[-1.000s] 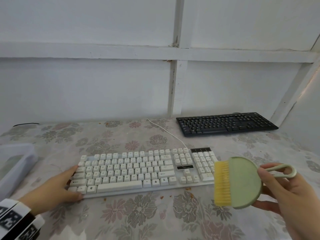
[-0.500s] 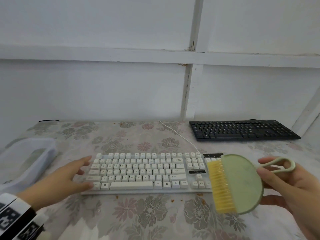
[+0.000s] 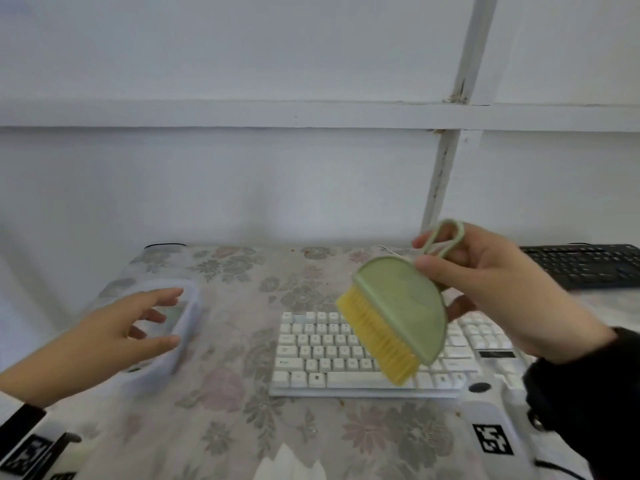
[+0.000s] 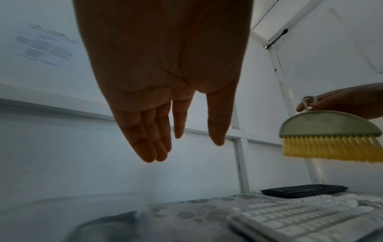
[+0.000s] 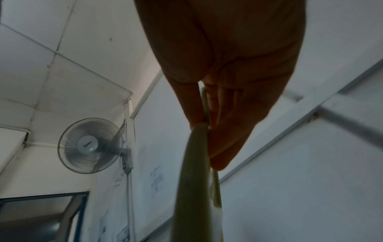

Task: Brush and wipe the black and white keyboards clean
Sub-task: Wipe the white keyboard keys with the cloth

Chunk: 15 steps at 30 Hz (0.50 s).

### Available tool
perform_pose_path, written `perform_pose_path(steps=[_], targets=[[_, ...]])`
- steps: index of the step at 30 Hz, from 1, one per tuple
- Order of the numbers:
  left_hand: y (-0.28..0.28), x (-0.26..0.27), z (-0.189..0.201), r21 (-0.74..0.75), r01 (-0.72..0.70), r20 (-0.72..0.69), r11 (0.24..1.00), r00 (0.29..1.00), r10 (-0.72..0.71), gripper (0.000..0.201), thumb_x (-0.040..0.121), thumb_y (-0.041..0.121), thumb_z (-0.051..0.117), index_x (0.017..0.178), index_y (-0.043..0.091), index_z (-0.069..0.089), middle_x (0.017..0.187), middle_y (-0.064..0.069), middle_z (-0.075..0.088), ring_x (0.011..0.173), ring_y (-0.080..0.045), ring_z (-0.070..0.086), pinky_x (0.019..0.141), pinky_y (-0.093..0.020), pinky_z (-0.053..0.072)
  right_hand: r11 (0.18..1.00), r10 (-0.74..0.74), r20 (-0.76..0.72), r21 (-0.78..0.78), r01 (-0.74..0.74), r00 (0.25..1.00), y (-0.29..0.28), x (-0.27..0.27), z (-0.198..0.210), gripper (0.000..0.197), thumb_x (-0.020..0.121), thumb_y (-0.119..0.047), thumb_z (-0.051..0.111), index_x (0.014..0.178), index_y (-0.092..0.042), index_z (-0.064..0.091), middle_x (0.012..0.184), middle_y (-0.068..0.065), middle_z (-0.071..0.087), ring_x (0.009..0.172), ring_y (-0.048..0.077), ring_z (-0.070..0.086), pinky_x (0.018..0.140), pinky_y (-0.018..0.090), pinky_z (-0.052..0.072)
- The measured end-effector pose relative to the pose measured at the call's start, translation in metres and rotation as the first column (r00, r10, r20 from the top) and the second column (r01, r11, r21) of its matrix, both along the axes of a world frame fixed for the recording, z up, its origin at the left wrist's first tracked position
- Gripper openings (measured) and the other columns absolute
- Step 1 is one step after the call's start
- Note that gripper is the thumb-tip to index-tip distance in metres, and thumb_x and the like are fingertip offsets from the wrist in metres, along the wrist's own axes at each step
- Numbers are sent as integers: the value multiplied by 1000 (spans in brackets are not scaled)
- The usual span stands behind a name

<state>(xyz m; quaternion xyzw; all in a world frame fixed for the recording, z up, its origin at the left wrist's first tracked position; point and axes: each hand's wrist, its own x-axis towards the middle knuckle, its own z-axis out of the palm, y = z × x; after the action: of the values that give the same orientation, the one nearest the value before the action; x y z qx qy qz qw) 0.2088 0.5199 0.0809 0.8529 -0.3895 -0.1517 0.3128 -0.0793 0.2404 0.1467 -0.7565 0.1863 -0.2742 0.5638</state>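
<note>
The white keyboard (image 3: 322, 355) lies on the flowered tablecloth in front of me. The black keyboard (image 3: 585, 266) lies at the far right near the wall. My right hand (image 3: 485, 282) holds a green half-round brush (image 3: 401, 306) with yellow bristles by its loop handle, lifted and tilted above the white keyboard. In the left wrist view the brush (image 4: 329, 131) hangs at the right, over the white keyboard (image 4: 306, 217). My left hand (image 3: 131, 327) hovers with spread, straight fingers over a clear plastic box (image 3: 187, 323) at the left, holding nothing.
A white wall with wooden battens closes the back of the table (image 3: 242, 427). The white keyboard's cable (image 3: 391, 251) runs toward the wall. A wall fan (image 5: 91, 145) shows in the right wrist view. Small brown crumbs lie by the keyboard's front edge.
My left hand left the white keyboard's left end and moved left over the clear box. My right hand raised the brush and tilted it above the keyboard. My view swung left.
</note>
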Motion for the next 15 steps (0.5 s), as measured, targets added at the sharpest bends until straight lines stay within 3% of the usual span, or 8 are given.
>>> perform_pose_path(steps=[5, 10, 15], targets=[[46, 48, 1, 8, -17, 3, 1000, 1000, 17, 73, 32, 97, 51, 102, 80, 37, 112, 46, 47, 104, 7, 54, 82, -26, 47, 991, 132, -86, 33, -129, 988, 38, 109, 3, 6, 94, -13, 54, 98, -10, 58, 74, -1, 55, 55, 9, 55, 45, 25, 50], [66, 85, 1, -113, -22, -46, 993, 999, 17, 73, 33, 94, 55, 103, 76, 42, 111, 41, 52, 100, 15, 53, 83, -26, 47, 954, 255, -124, 192, -229, 959, 78, 210, -10, 6, 95, -17, 53, 93, -13, 57, 76, 1, 54, 56, 13, 53, 47, 22, 50], [71, 117, -3, -186, -7, -88, 982, 996, -10, 89, 39, 93, 54, 120, 61, 35, 114, 37, 53, 104, 10, 56, 86, -26, 48, 903, 360, -193, 319, -288, 913, 110, 286, -38, 9, 93, -13, 56, 85, -14, 54, 75, 3, 55, 54, 15, 52, 52, 23, 52]])
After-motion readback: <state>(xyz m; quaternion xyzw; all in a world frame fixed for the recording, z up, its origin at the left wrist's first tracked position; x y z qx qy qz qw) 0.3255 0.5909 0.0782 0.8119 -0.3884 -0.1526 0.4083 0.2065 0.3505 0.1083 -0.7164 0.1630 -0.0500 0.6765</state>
